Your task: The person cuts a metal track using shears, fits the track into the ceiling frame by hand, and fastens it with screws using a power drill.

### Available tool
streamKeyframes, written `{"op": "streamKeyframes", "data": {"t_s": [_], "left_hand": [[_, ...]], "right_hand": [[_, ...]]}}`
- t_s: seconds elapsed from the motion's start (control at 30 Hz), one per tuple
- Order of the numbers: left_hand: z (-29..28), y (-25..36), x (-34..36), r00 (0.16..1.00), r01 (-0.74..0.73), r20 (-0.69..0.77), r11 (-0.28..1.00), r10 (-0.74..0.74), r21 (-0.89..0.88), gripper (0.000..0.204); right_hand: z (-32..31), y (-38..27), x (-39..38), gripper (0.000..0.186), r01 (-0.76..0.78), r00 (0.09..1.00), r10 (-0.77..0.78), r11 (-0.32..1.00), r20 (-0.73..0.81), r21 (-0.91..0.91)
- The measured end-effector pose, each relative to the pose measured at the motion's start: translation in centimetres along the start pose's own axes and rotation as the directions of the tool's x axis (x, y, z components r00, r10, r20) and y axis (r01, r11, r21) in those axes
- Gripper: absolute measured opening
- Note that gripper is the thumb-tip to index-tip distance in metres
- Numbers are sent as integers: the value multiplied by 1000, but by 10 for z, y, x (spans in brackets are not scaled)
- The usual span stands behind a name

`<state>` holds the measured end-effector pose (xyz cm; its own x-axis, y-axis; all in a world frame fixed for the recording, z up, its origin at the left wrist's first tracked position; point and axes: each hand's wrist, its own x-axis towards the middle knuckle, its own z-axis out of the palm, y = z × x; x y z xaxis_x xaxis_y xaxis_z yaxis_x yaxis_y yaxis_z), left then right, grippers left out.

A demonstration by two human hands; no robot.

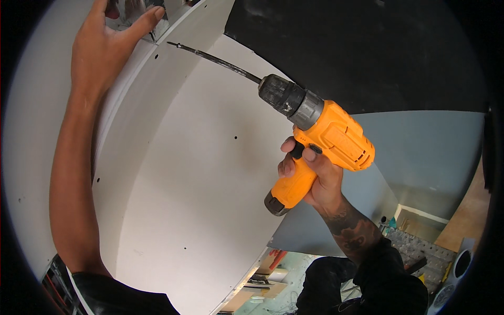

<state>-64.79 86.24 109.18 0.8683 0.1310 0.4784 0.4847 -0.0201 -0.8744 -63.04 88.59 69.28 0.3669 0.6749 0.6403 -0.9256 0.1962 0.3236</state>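
My right hand is wrapped around the grip of an orange cordless drill with a black chuck, its index finger near the black trigger. From the chuck a long thin screwdriver bit points up and left, its tip close to the edge of a white curved panel. At the upper left, my left hand grips a shiny grey piece against the panel's top edge, thumb stretched across it. The fingertips and the top of that piece are cut off by the frame.
Dark screw holes dot the white panel. A black panel stands at upper right, with a blue-grey panel below. At lower right are a perforated metal platform and my dark-clothed leg; boards lie on the floor.
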Motion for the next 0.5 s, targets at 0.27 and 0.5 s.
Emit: {"op": "streamKeyframes", "data": {"t_s": [0.27, 0.5], "left_hand": [[-26, 79, -15, 982, -147, -132, 986, 135, -84, 63], [-27, 77, -9, 993, 42, -112, 999, -44, -19, 62]], "right_hand": [[-4, 1, 1, 34, -15, 1000, 15, 1000, -2, 18], [-3, 0, 0, 34, -12, 1000, 11, 1000, -17, -19]]}}
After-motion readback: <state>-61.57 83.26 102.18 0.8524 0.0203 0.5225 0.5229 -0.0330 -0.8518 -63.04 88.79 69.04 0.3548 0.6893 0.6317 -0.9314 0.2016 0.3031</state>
